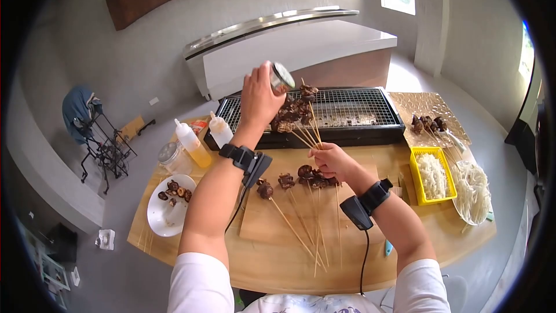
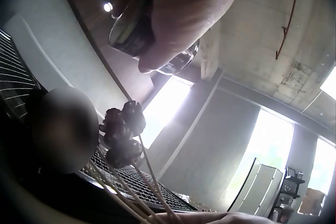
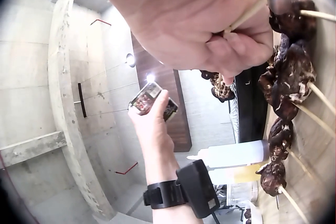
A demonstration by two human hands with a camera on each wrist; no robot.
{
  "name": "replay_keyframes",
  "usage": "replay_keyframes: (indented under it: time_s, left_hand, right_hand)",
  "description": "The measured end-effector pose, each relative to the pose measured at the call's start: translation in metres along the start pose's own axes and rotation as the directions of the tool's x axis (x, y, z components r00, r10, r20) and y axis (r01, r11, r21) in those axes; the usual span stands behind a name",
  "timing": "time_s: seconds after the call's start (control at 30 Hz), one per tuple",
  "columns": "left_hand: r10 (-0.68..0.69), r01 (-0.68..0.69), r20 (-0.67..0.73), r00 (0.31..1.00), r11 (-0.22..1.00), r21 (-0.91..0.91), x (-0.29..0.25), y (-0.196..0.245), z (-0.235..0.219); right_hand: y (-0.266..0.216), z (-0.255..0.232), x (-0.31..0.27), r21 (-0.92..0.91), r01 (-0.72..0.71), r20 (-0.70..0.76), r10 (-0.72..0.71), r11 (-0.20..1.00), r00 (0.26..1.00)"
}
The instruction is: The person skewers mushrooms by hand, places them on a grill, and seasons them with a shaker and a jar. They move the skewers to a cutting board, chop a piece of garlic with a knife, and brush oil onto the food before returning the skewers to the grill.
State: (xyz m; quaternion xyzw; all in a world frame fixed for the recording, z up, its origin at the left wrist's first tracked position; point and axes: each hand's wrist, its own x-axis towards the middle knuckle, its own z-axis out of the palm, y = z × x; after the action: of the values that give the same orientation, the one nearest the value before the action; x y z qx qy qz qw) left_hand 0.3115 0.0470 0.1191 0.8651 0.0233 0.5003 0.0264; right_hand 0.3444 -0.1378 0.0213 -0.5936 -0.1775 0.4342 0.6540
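My left hand [image 1: 260, 99] grips a small clear jar [image 1: 282, 77], tilted above the skewered dark mushrooms [image 1: 293, 111]. In the left wrist view the same hand [image 2: 181, 11] is curled round the jar. My right hand [image 1: 334, 162] holds several of these skewers by their sticks, the mushroom ends raised over the near edge of the grill [image 1: 353, 110]. The right wrist view shows the right hand's fingers [image 3: 237, 50] curled tight round the sticks. More mushroom skewers [image 1: 265, 190] lie on a wooden board [image 1: 255, 220] below my hands.
Squeeze bottles [image 1: 194, 144] and a lidded jar [image 1: 174, 158] stand left of the grill, near a white plate [image 1: 168, 220] with mushroom pieces. On the right are a yellow basket [image 1: 430, 200] of white strands, a plate of similar strands [image 1: 474, 197] and more skewers [image 1: 428, 124].
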Motion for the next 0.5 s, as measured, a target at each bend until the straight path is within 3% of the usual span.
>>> replay_keyframes:
  time_s: [0.03, 0.13, 0.17, 0.23, 0.3, 0.37, 0.5]
  left_hand:
    - [-0.005, 0.005, 0.009, 1.0, 1.0, -0.004, 0.002, 0.001, 0.005]
    - [0.054, -0.08, 0.23, 0.972, 0.992, 0.102, -0.002, 0.004, 0.014]
    - [0.052, -0.077, 0.225, 0.973, 0.991, 0.107, -0.004, 0.001, 0.013]
    - [0.032, -0.033, 0.082, 0.996, 0.999, 0.013, -0.003, 0.001, 0.007]
    - [-0.058, 0.053, 0.125, 0.99, 0.998, 0.042, -0.011, -0.007, 0.003]
    - [-0.127, 0.145, 0.242, 0.962, 0.988, -0.057, -0.024, -0.018, -0.002]
    - [-0.199, 0.203, 0.185, 0.963, 0.979, -0.005, -0.03, -0.025, -0.015]
  right_hand:
    - [0.0, 0.001, -0.001, -0.024, 0.0, -0.014, 0.0, 1.0, 1.0]
    - [0.002, 0.002, 0.0, -0.058, 0.004, -0.023, -0.005, 0.998, 1.0]
    - [-0.001, 0.003, -0.001, -0.072, 0.0, -0.036, -0.002, 0.997, 0.999]
    - [-0.003, 0.0, -0.001, -0.071, -0.01, -0.041, 0.007, 0.997, 0.999]
    - [-0.001, -0.003, -0.003, -0.086, 0.016, -0.055, -0.021, 0.996, 0.998]
    - [-0.003, -0.005, -0.005, -0.076, 0.048, -0.05, -0.052, 0.996, 0.997]
    - [-0.005, -0.008, -0.011, -0.043, 0.017, 0.002, -0.017, 0.999, 1.0]
